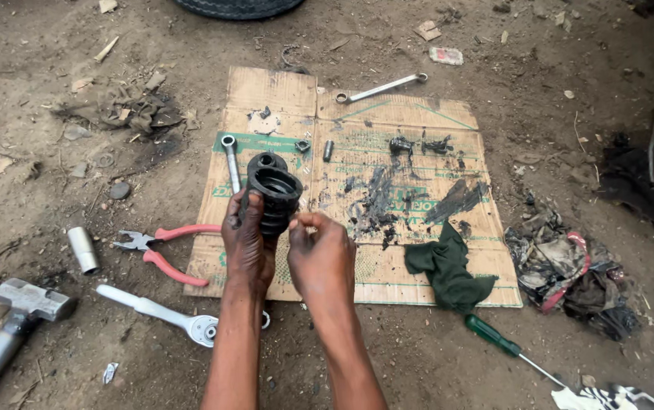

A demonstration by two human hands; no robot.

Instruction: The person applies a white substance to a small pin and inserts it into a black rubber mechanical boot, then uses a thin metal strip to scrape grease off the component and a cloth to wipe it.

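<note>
A person's two bare hands work over a grease-smeared sheet of cardboard (388,228) laid flat on a dirt floor (54,76), seen from a head-worn camera looking down. The left hand (247,243) has its grip clenched around a black ribbed rubber boot (274,199), held just above the cardboard's left half with the open mouth tilted up and away. The right hand (321,258) is beside it, fingertips pinched together at the boot's lower right rim; whether they hold anything small cannot be told.

On the cardboard, directly behind the boot, lies a second black rubber piece (266,161), with a steel socket extension bar (230,161) just to its left. A ring spanner (380,88) rests across the cardboard's far edge. A crumpled dark green rag (448,267) sits on the near right corner, and a green-handled screwdriver (503,343) lies on the dirt just off that corner.

Off the cardboard's left edge, red-handled pliers (161,247) overlap its border, with a silver socket (83,249) further left. Near the lower left corner lies a ratchet wrench (161,313), and well beyond it a sledgehammer (17,319). A heap of dirty rags (570,273) lies just right of the cardboard, and a tyre (237,7) shows well beyond its far edge.
</note>
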